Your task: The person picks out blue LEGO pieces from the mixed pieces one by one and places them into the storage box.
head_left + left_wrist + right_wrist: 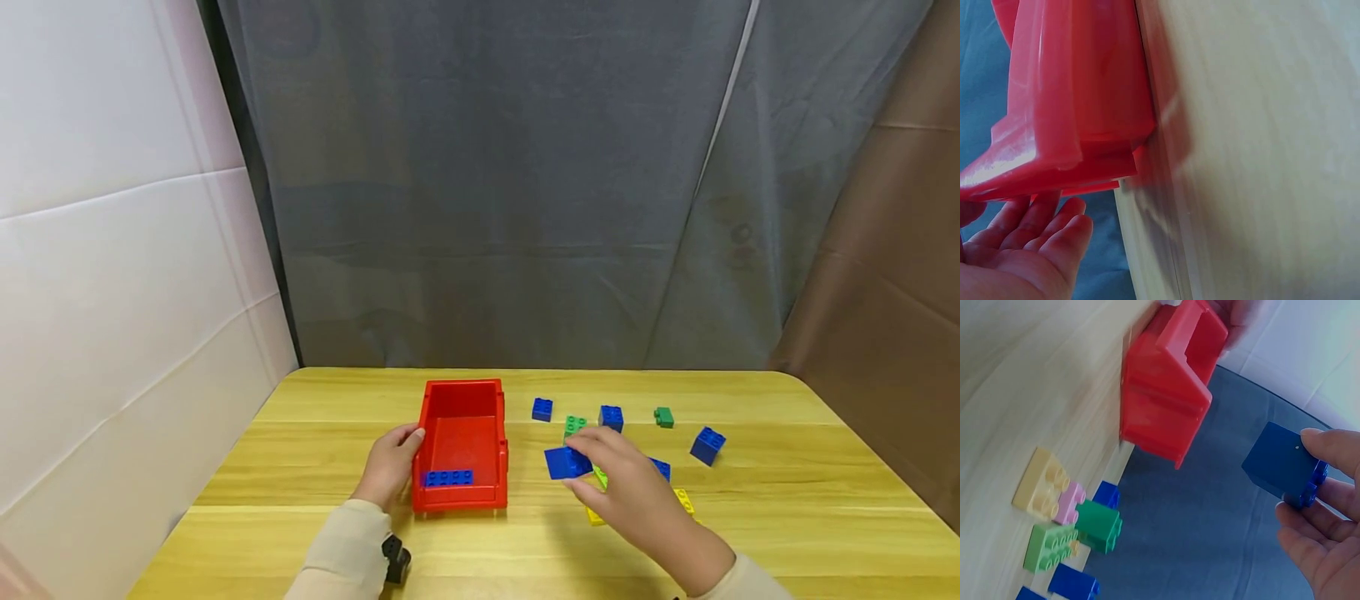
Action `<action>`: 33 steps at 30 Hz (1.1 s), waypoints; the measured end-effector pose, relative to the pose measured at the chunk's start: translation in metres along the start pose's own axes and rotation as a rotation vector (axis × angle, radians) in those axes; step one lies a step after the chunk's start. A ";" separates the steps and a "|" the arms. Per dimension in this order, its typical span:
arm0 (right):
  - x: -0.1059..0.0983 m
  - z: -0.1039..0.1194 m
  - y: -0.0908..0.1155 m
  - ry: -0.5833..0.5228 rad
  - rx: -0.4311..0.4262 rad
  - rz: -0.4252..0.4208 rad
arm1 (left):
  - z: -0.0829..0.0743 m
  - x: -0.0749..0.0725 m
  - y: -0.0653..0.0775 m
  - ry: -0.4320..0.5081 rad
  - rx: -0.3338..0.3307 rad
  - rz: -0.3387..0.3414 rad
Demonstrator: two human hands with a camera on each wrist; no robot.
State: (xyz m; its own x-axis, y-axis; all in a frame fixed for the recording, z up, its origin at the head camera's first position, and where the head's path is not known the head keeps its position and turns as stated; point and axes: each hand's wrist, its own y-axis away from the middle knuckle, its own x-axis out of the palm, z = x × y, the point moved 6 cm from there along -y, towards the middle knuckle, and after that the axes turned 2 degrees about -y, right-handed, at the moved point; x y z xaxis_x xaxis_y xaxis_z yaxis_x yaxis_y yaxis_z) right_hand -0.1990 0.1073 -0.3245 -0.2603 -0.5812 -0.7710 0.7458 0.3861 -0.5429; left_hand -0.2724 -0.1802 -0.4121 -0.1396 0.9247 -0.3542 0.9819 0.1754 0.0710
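In the head view my left hand (388, 467) holds the left side wall of a red plastic bin (461, 502), thumb at its rim. The left wrist view shows the fingers (1067, 240) below the edge of the bin (1079, 94). A blue toy brick with studs (448, 478) lies inside, at the near end. To the right of the bin, my right hand (637, 492) pinches another blue building brick (562, 463) between thumb and fingers, raised over the table. Its studs face the palm in the right wrist view, its smooth side (1275, 456) outward.
Loose bricks spread over the right half of the wooden table (787, 533): several blue ones (708, 446), a small green one (663, 417), a green one (575, 426) and yellow ones (683, 500) partly behind the right hand. A grey curtain (480, 208) hangs behind the table.
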 end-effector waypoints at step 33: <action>0.062 0.032 -0.029 -0.067 0.063 0.279 | 0.001 0.000 0.001 0.026 0.004 0.001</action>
State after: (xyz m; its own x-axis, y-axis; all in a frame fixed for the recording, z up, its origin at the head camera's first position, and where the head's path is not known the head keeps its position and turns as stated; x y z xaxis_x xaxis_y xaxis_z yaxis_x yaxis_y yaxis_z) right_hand -0.2171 0.0374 -0.3462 -0.0005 -0.5062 -0.8624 0.8197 0.4938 -0.2902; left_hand -0.2708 -0.1800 -0.4129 -0.1417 0.9335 -0.3295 0.9826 0.1731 0.0676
